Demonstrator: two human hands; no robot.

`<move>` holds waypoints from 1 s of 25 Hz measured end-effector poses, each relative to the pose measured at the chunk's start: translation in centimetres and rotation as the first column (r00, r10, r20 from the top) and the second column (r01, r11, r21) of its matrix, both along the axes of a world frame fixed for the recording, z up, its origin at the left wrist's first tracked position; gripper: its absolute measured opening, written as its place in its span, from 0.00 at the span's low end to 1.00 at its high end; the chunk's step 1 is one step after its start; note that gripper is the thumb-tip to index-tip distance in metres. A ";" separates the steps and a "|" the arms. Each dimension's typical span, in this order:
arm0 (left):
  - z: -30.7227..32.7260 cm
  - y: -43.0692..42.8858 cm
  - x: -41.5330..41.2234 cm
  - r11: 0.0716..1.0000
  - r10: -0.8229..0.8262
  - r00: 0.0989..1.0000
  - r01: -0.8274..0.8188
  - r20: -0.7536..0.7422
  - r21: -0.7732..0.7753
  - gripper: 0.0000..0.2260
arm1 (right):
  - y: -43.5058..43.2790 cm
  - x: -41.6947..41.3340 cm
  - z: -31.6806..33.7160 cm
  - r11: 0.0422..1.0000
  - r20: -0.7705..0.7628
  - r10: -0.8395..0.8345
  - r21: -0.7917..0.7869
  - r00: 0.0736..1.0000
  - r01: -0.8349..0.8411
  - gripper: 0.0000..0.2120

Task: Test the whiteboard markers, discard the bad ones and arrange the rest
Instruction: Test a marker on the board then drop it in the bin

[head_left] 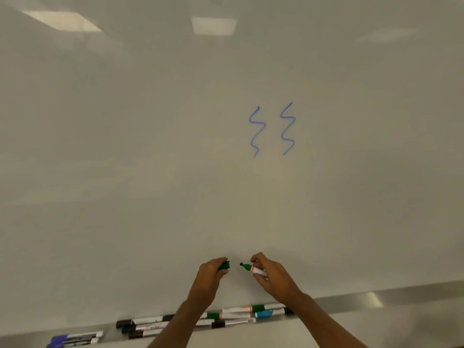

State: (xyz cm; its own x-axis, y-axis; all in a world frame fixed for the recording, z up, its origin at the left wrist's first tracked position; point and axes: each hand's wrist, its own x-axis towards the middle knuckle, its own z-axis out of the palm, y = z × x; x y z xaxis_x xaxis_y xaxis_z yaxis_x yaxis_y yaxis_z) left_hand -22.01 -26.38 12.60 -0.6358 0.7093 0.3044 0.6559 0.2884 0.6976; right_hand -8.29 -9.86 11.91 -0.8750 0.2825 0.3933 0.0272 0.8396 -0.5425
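My right hand (272, 276) holds a green whiteboard marker (252, 269) with its cap off and its dark tip pointing left. A short gap away, my left hand (209, 277) is closed around the green cap (224, 265). Both hands hover just in front of the lower whiteboard (150, 146). Two blue squiggles (272, 130) are drawn on the board above the hands. Several markers (233, 316) with black, green and blue caps lie in the tray below, partly hidden by my forearms.
The metal tray (376, 301) runs along the board's bottom edge. A pair of blue-capped markers (75, 339) lies apart at the tray's left end. A group of black-capped markers (143, 327) lies left of my left forearm.
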 end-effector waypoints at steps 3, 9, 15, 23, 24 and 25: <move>-0.8 0.1 0.8 0.998 -0.033 0.998 0.030 -0.045 -0.051 0.16 | -0.4 0.2 -0.2 0.999 0.022 0.024 0.026 0.999 -0.024 0.11; -1.8 0.1 2.4 0.990 -0.084 0.961 0.051 -0.262 -0.130 0.17 | -1.3 0.5 -1.0 0.996 0.078 0.036 0.075 0.996 -0.042 0.12; -2.7 0.2 3.0 0.953 -0.222 0.850 0.086 -0.479 -0.289 0.08 | -1.9 1.3 -1.0 0.999 0.177 -0.014 0.054 0.984 0.004 0.14; -4.2 2.0 6.5 0.905 -0.389 0.737 0.194 -0.553 -0.378 0.19 | -1.3 5.3 -2.5 0.994 0.249 -0.066 -0.073 0.966 0.086 0.12; -4.4 2.3 7.2 0.896 -0.405 0.741 0.204 -0.536 -0.395 0.19 | -0.9 6.3 -2.8 0.991 0.258 -0.065 -0.100 0.964 0.094 0.11; -4.7 2.9 7.8 0.890 -0.418 0.734 0.213 -0.535 -0.403 0.18 | -0.5 7.3 -3.1 0.987 0.271 -0.063 -0.124 0.960 0.100 0.11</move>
State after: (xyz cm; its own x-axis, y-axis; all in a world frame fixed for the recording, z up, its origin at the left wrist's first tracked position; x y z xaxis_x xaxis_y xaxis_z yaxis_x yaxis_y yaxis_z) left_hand -14.17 -23.45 7.88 -0.1196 0.9526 0.2798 0.9927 0.1097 0.0507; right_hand -1.03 -10.36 8.82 -0.9143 0.3917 0.1030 0.2511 0.7477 -0.6147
